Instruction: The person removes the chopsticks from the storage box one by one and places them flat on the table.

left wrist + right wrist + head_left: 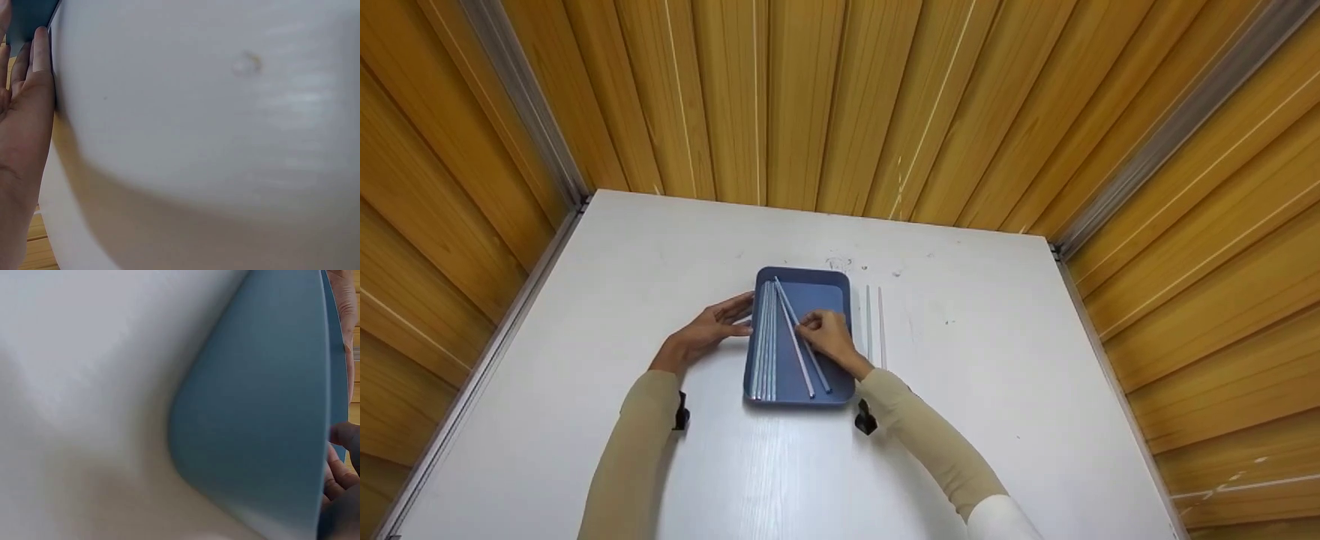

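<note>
A blue rectangular tray [810, 289] lies on the white table. Along its left side several silvery chopsticks [767, 341] lie parallel. Two more slant across the middle: a paler, pinkish chopstick [802, 364] and a darker chopstick [819, 371], their far ends close together. My right hand [826, 334] reaches over the tray's right rim and pinches the darker one between thumb and fingers. My left hand [709, 330] rests against the left wall of the tray with fingers extended. The right wrist view mostly shows the tray's outer wall, which partly hides the right fingers [341, 475].
To the right of the tray, two thin chopsticks [869, 319] lie side by side on the table [990, 390], partly covered by the right forearm. Wood-patterned panels [802, 105] stand behind the table and at both sides.
</note>
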`<state>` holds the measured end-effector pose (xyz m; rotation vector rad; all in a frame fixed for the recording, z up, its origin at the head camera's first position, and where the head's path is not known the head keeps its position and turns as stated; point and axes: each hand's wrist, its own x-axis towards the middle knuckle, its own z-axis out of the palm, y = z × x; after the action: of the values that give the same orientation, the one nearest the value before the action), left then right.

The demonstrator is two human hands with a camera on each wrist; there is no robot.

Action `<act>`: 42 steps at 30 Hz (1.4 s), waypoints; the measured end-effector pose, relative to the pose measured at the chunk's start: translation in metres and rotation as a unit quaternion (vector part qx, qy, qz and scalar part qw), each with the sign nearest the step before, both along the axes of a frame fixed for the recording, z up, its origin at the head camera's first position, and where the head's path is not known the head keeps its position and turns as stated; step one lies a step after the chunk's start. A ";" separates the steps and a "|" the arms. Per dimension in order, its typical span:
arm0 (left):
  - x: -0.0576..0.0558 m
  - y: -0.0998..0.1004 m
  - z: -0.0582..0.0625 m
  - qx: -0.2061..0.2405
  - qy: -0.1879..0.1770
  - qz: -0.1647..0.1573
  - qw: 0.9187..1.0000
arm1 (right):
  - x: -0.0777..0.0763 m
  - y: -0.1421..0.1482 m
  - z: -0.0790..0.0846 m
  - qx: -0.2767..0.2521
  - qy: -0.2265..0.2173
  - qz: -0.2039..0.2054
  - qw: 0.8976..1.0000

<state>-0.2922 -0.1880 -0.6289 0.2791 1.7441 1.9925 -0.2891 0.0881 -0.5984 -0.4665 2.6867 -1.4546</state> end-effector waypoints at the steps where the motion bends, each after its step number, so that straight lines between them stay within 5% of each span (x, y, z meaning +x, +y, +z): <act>1: 0.000 0.000 0.000 0.000 -0.001 0.000 1.000 | 0.000 0.001 0.000 -0.003 0.008 -0.002 1.000; 21: -0.004 -0.001 -0.003 -0.003 0.007 -0.005 1.000 | 0.004 0.015 0.004 -0.125 0.080 -0.013 0.989; 26: -0.002 -0.001 -0.003 0.002 0.012 -0.009 1.000 | 0.006 0.026 0.011 -0.106 0.103 -0.033 0.988; 34: 0.000 -0.002 -0.001 -0.003 0.007 0.001 1.000 | 0.028 0.045 0.056 -0.102 0.117 -0.034 0.987; 42: 0.000 -0.002 -0.001 0.001 0.011 -0.003 1.000 | 0.025 0.068 0.050 -0.112 0.129 -0.058 0.984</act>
<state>-0.2922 -0.1898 -0.6298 0.3075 1.7526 1.9934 -0.2643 0.1564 -0.5486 -0.5540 2.7948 -1.8633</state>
